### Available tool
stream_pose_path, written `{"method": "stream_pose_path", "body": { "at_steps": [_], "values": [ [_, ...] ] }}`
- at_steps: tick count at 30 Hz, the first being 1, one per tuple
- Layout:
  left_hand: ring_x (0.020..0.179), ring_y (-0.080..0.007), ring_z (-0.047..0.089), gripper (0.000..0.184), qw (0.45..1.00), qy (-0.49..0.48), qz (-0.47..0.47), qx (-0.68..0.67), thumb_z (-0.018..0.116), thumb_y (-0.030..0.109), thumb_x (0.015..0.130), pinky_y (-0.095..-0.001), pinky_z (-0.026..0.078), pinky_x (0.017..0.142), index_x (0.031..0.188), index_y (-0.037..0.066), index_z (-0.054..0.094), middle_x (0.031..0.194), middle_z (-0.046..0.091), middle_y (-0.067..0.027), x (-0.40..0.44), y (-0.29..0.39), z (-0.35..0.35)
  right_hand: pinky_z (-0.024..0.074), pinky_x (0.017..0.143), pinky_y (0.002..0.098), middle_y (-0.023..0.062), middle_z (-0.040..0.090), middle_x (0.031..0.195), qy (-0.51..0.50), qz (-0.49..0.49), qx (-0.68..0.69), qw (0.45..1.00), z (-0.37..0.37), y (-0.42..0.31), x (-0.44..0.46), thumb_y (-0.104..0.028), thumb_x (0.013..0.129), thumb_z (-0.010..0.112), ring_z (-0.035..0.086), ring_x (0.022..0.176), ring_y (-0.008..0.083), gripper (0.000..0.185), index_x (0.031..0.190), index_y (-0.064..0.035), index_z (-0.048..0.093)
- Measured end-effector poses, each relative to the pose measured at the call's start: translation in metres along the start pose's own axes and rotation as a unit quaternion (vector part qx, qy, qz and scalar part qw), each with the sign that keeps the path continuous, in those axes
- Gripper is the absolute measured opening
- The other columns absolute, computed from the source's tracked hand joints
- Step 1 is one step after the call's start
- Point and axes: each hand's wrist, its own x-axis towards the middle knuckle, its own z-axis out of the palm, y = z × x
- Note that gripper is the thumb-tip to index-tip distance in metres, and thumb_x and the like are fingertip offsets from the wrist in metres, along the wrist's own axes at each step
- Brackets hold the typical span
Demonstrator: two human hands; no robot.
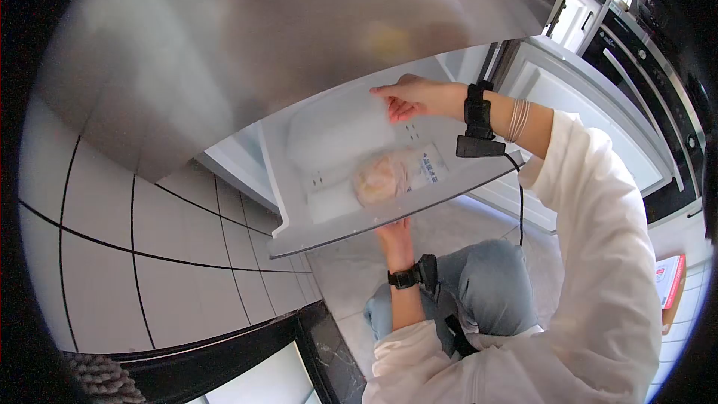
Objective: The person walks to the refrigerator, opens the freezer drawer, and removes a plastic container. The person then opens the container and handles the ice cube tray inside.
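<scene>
A pulled-out white freezer drawer [336, 228] holds a bag of pale round food [380, 179]. Beside that bag lies a clear package with blue lettering [428, 167]. Whitish, frosty-looking packages [336, 131] fill the back and left of the drawer. My right hand [407, 97] hovers over the drawer's back part, index finger stretched out, the others loosely bent, with nothing visible in it. Below the drawer's front edge, my left hand [395, 236] is at the front panel; its fingers are mostly hidden.
A large steel door [299, 22] stands above the drawer. An open white door panel [583, 112] is on the right, with an oven [643, 90] beyond. Tiled cabinet fronts [172, 254] line the left. My bent knee [493, 284] is below the drawer. A black cable [521, 209] hangs from my right wrist.
</scene>
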Motion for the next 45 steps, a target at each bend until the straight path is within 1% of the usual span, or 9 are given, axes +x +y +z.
{"method": "stream_pose_path", "body": {
  "at_steps": [11,14,18,21,24,32,36,41,45],
  "values": [
    [0.131,-0.0246,0.035,0.062,0.999,0.027,-0.003,-0.026,0.033,0.054,0.095,-0.0402,0.028,0.107,0.143,0.015,0.025,0.145,0.033,-0.0063,0.001,-0.002,0.005,0.0480,0.052,0.0219,0.0008,0.063,0.070,0.029,-0.007,0.156,0.987,-0.014,0.002,0.011,-0.032,0.084,0.069,0.060,0.059,0.0109,0.026,0.076,-0.0094,0.060],
    [0.130,-0.0248,0.036,0.059,0.999,0.046,-0.005,-0.025,0.034,0.051,0.096,-0.0412,0.030,0.106,0.142,0.016,0.027,0.144,0.035,-0.0064,0.000,0.000,0.012,0.0541,0.064,0.0244,0.0097,0.068,0.085,-0.026,-0.041,0.142,0.989,-0.007,-0.007,0.008,-0.028,0.090,0.061,0.067,0.077,0.0184,0.027,0.095,-0.0012,0.063],
    [0.137,-0.0270,0.022,0.093,0.999,-0.013,0.005,0.049,0.029,0.081,0.076,-0.0475,0.018,0.112,0.146,0.021,0.017,0.149,0.022,-0.0036,0.008,-0.006,-0.005,0.0521,0.069,0.0234,0.0118,0.068,0.094,-0.113,-0.070,0.024,0.991,0.017,-0.029,-0.027,-0.031,0.090,0.059,0.067,0.084,0.0174,0.033,0.103,-0.0004,0.063],
    [0.137,-0.0270,0.021,0.095,0.999,-0.026,-0.001,0.030,0.028,0.082,0.075,-0.0477,0.018,0.112,0.147,0.021,0.017,0.149,0.022,-0.0035,0.013,-0.008,-0.012,0.0501,0.068,0.0224,0.0100,0.068,0.094,-0.199,-0.109,0.012,0.974,0.019,-0.030,-0.034,-0.035,0.090,0.059,0.065,0.084,0.0146,0.036,0.103,-0.0017,0.065],
    [0.129,-0.0242,0.038,0.058,1.000,0.020,-0.006,-0.021,0.037,0.052,0.093,-0.0424,0.032,0.104,0.140,0.018,0.033,0.140,0.040,-0.0047,0.010,-0.006,-0.005,0.0504,0.069,0.0245,0.0099,0.067,0.098,-0.253,-0.134,-0.025,0.958,0.021,-0.034,-0.040,-0.029,0.090,0.058,0.064,0.088,0.0152,0.033,0.111,-0.0039,0.064],
    [0.136,-0.0277,0.023,0.095,0.998,0.005,0.012,0.065,0.029,0.083,0.074,-0.0453,0.021,0.110,0.146,0.022,0.018,0.149,0.022,-0.0050,-0.003,0.001,0.005,0.0496,0.075,0.0317,0.0089,0.062,0.109,-0.184,-0.418,-0.295,0.839,0.038,-0.033,-0.041,0.002,0.078,0.062,0.059,0.091,0.0178,0.044,0.120,-0.0080,0.059],
    [0.134,-0.0251,0.030,0.069,0.999,0.046,-0.002,0.004,0.036,0.061,0.091,-0.0434,0.026,0.108,0.145,0.019,0.023,0.148,0.028,-0.0031,-0.004,0.000,0.003,0.0475,0.080,0.0333,0.0090,0.059,0.106,-0.111,-0.446,-0.369,0.808,0.042,-0.030,-0.044,-0.003,0.076,0.065,0.057,0.095,0.0210,0.044,0.119,-0.0096,0.059],
    [0.138,-0.0309,0.018,0.093,1.000,0.009,0.006,0.029,0.029,0.080,0.078,-0.0456,0.017,0.112,0.146,0.019,0.018,0.151,0.017,-0.0065,0.000,-0.007,-0.005,0.0443,0.086,0.0369,0.0099,0.059,0.106,0.009,-0.538,-0.471,0.699,0.039,-0.022,-0.035,-0.021,0.081,0.066,0.053,0.104,0.0286,0.038,0.116,-0.0106,0.058],
    [0.139,-0.0307,0.017,0.093,0.999,-0.007,0.013,0.030,0.028,0.079,0.078,-0.0456,0.015,0.112,0.147,0.018,0.015,0.152,0.016,-0.0068,-0.002,-0.007,-0.003,0.0444,0.086,0.0397,0.0114,0.060,0.110,-0.045,-0.457,-0.417,0.785,0.033,-0.019,-0.017,-0.035,0.085,0.062,0.054,0.104,0.0315,0.036,0.113,-0.0123,0.059]
  ]
}}
